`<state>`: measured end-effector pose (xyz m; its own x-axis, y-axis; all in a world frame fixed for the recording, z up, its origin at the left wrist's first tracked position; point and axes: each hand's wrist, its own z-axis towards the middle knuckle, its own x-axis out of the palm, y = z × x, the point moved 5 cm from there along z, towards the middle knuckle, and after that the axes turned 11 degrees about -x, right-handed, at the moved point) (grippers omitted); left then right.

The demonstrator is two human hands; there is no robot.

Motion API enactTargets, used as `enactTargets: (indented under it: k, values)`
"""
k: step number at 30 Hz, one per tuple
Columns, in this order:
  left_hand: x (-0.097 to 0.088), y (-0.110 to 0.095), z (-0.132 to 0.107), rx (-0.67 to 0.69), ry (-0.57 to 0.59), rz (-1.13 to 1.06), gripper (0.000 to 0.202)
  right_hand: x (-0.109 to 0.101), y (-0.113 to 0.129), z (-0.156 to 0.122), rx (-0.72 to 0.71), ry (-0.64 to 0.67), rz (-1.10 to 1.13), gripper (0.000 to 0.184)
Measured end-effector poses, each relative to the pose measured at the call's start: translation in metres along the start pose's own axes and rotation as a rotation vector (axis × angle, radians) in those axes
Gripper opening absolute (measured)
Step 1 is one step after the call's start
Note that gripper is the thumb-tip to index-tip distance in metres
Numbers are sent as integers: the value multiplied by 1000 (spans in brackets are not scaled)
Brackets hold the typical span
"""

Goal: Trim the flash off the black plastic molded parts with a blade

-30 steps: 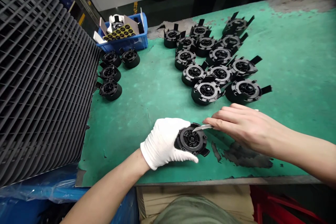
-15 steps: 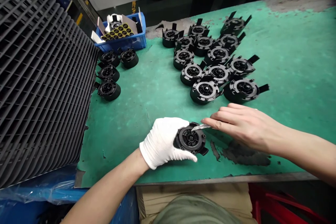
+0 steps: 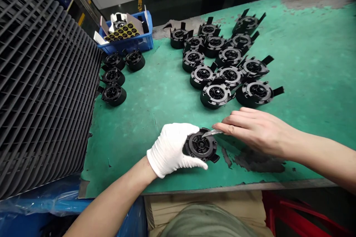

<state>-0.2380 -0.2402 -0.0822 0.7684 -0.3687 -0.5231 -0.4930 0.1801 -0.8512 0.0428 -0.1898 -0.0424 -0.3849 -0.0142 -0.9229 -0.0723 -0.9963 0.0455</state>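
Observation:
My left hand point(image 3: 174, 150), in a white glove, is wrapped around the side of a round black plastic housing point(image 3: 200, 144) near the front of the table. The ribbed, ringed face of the housing is turned up toward me. My bare right hand point(image 3: 253, 129) is closed on a thin, pale tool like a craft knife point(image 3: 213, 132). Its pointed tip reaches the inner ring of the housing, close to the centre. Most of the tool's handle is hidden inside my right hand.
Several similar black housings point(image 3: 215, 94) stand grouped behind my hands, and a smaller group point(image 3: 113, 94) is at the left. A blue bin point(image 3: 133, 42) holds a yellow-and-black sticker sheet point(image 3: 122, 32). Stacked dark grilles point(image 3: 50, 92) rise along the left edge of the green tabletop point(image 3: 155, 98).
Both hands keep their holds, with the tool tip still at the housing's inner ring. The whole view has shifted slightly; little else differs.

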Motion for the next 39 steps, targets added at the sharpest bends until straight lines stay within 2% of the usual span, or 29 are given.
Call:
enactTargets:
  k: [4, 8, 17, 25, 31, 39]
  values:
    - [1, 1, -1, 22, -12, -5, 109, 7, 3, -6, 61, -53, 18, 61]
    - [2, 3, -1, 27, -15, -1, 111, 8, 6, -9, 109, -58, 44, 66]
    - [-1, -1, 0, 17, -3, 2, 109, 5, 1, -3, 78, -19, 30, 68]
    - [1, 2, -1, 32, -3, 36, 110, 6, 2, -1, 57, -36, 40, 57]
    - [1, 0, -1, 55, -17, 15, 105, 3, -2, -1, 48, -2, 49, 75]
    - [0, -1, -1, 32, -14, 16, 108, -5, 1, 5, -29, 35, -27, 78]
